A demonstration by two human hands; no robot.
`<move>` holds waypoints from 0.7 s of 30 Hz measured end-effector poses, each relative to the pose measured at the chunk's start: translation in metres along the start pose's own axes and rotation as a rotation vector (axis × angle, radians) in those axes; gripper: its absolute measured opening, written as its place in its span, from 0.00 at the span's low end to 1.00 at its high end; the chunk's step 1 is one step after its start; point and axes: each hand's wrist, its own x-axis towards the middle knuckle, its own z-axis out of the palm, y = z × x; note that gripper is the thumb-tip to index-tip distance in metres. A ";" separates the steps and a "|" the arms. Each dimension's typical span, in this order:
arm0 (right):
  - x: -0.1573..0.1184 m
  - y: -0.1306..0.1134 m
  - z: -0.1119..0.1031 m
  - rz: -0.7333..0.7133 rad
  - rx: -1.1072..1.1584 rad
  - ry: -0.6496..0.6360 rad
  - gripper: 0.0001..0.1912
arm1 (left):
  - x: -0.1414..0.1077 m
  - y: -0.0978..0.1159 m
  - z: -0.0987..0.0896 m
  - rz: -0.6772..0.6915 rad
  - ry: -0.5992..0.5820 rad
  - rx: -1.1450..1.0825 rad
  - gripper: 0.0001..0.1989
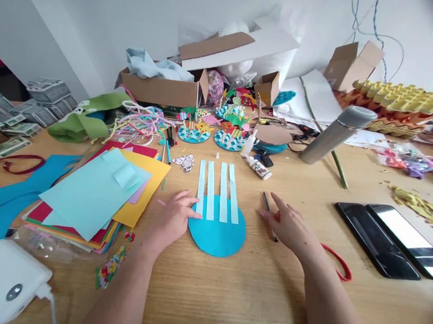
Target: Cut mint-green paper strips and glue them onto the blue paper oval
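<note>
A round blue disc (219, 241) lies flat on the table in front of me. Several pale blue paper strips (223, 192) rest across its upper part, side by side with gaps, their far ends reaching past its edge. My left hand (175, 215) is at the disc's left edge, fingers spread, fingertips at the leftmost strip. To the right of the disc, my right hand (287, 221) hovers over or beside a dark pen (267, 203) with its fingers apart; whether it touches the pen I cannot tell. Red scissors handles (341, 262) show partly behind my right forearm.
Stacked coloured paper (84, 191) and a white device (14, 278) stand on the left. Glue bottles (259, 168), a grey flask (337, 134) and two phones (377, 240) are on the right. Finished-looking paper crafts (231, 137) and cardboard boxes (162, 88) fill the back.
</note>
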 end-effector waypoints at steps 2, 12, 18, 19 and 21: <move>0.000 -0.001 -0.001 0.000 -0.001 -0.029 0.34 | 0.000 -0.001 0.000 0.004 0.000 -0.001 0.25; 0.001 -0.004 -0.004 -0.031 -0.020 -0.070 0.29 | 0.000 -0.001 0.001 0.035 0.022 0.018 0.25; 0.001 0.000 0.003 -0.102 0.013 -0.010 0.30 | 0.000 0.002 -0.002 0.034 0.038 0.035 0.26; 0.001 -0.001 0.003 -0.094 0.047 0.013 0.30 | 0.000 0.003 -0.002 0.041 0.042 0.040 0.26; 0.002 -0.004 -0.002 -0.054 0.177 0.081 0.28 | 0.000 0.004 -0.004 0.048 0.051 0.048 0.26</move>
